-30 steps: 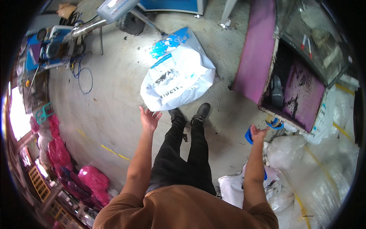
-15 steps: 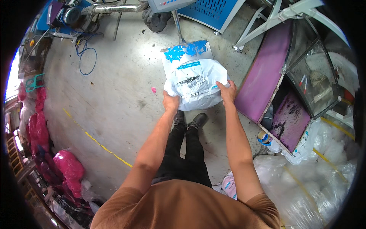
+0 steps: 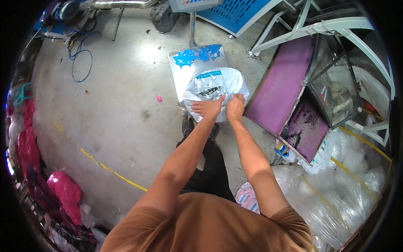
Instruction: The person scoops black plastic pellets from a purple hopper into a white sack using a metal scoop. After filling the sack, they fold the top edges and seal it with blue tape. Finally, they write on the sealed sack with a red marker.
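A bulging white plastic sack (image 3: 233,80) with a blue band and dark print rests on a metal platform scale (image 3: 177,69) with peeling blue film. Flat across the sack's near side lies my left hand (image 3: 210,108), its fingers stretched out toward the left. Beside it, my right hand (image 3: 235,107) is closed on the sack's plastic at the near right. The underside of the sack is hidden.
The scale's display box (image 3: 195,5) stands on a post behind. At the right are a purple metal chute (image 3: 279,80), a white steel frame (image 3: 310,30) and clear plastic bags (image 3: 319,197). Pink bags (image 3: 65,191) lie left. A blue cable (image 3: 90,67) trails on the floor.
My left hand has moved from the sack's left edge onto its near side and flattened. My right hand has shifted inward and closed. The sack's loose plastic is drawn in more tightly.
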Motion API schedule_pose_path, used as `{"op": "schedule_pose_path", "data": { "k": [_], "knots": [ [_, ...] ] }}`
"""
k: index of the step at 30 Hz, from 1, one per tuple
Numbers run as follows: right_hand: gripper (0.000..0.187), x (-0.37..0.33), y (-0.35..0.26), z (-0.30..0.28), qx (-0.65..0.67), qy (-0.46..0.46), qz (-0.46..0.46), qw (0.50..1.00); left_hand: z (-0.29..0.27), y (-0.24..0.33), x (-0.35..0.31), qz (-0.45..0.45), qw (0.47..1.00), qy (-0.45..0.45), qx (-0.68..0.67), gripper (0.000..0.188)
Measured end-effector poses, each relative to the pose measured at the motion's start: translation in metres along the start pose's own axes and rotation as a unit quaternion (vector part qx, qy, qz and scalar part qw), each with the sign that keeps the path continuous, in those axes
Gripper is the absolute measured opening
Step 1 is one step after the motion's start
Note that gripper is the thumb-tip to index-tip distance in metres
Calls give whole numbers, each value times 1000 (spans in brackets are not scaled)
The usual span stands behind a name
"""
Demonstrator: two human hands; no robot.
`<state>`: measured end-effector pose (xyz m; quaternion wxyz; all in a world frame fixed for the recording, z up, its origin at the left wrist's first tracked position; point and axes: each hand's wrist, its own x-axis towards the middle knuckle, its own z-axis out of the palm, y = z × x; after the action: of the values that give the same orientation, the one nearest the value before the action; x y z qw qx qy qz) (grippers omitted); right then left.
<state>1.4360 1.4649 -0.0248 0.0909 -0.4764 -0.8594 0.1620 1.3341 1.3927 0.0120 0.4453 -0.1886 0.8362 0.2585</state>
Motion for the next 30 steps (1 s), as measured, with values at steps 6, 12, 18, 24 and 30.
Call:
{"op": "schedule_pose_path", "data": {
  "k": [6,12,18,24,30],
  "knots": [
    [47,-4,-95,-52,539,-168,372,737,18,33,-20,-82,984,89,128,180],
    [61,-28,-45,-5,672,-237,178,678,50,52,2,-179,954,122,209,183],
    [67,-53,23,-64,290,-179,-57,938,68,41,17,-156,946,193,207,184],
    [38,-207,266,-60,575,15,528,625,97,32,30,-113,934,226,251,184],
    [95,-227,472,-83,540,138,718,417,89,-9,66,-74,898,357,247,180]
  ]
}}
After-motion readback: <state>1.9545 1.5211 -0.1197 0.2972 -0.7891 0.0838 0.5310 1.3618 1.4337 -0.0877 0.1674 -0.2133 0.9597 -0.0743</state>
